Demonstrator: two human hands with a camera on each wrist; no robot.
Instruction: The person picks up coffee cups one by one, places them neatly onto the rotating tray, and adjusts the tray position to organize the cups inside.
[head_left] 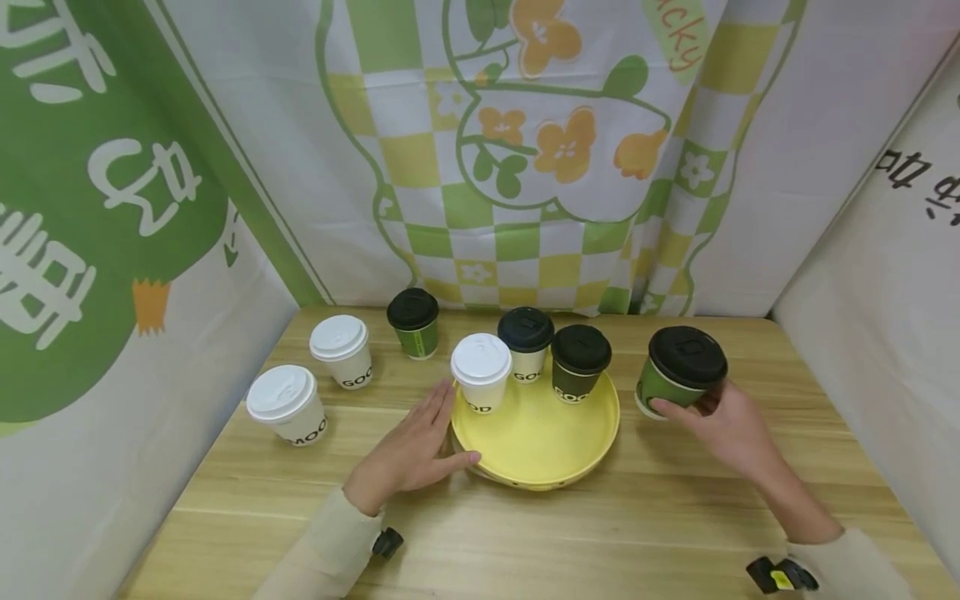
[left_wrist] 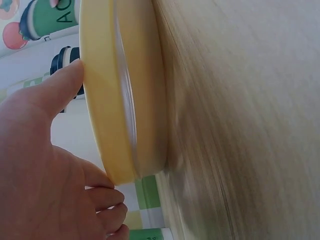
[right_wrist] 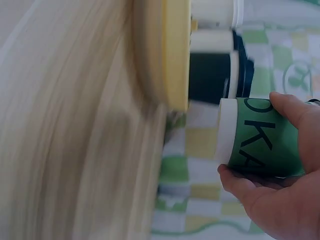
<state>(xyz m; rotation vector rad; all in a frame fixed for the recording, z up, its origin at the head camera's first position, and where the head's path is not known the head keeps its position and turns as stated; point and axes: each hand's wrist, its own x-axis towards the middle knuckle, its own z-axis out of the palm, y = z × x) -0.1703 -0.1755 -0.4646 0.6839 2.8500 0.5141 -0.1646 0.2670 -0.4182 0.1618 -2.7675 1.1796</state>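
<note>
My right hand [head_left: 731, 425] grips a green paper cup [head_left: 671, 385] with a black lid, to the right of a round yellow tray [head_left: 547, 454]. In the right wrist view the cup's white base [right_wrist: 227, 132] is off the table, higher than the tray's rim. My left hand [head_left: 412, 446] rests against the tray's left side, thumb on the near rim and fingers stretched along the edge. On the tray stand a white cup with a white lid [head_left: 482, 375], a white cup with a black lid [head_left: 527, 354] and a dark green cup with a black lid [head_left: 579, 367].
Left of the tray, on the wooden table [head_left: 585, 542], stand two white-lidded white cups, one nearer [head_left: 288, 406] and one behind [head_left: 343, 354], plus a small green cup with a black lid [head_left: 415, 325]. A patterned curtain [head_left: 525, 167] hangs along the back edge.
</note>
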